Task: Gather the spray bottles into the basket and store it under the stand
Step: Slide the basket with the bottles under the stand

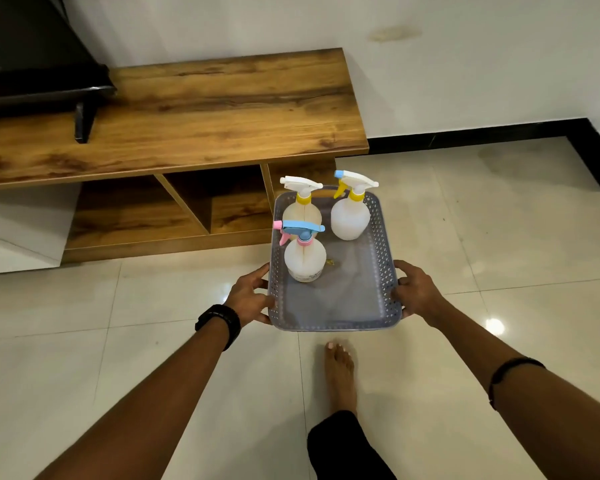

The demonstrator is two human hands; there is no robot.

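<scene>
- Grey perforated basket [381, 237]: rectangular, held above the tiled floor just before the stand.
- Three translucent spray bottles upright inside: blue-and-pink-headed [305, 259] nearest, white-and-yellow-headed [301, 210] behind it, white-headed with blue nozzle [350, 216] far right.
- Wooden stand [187, 112]: low, open compartments beneath.

Three spray bottles [305, 258] stand upright in the basket [381, 258]: two at the far end, one nearer left. The stand [174, 116] lies beyond, left.
</scene>
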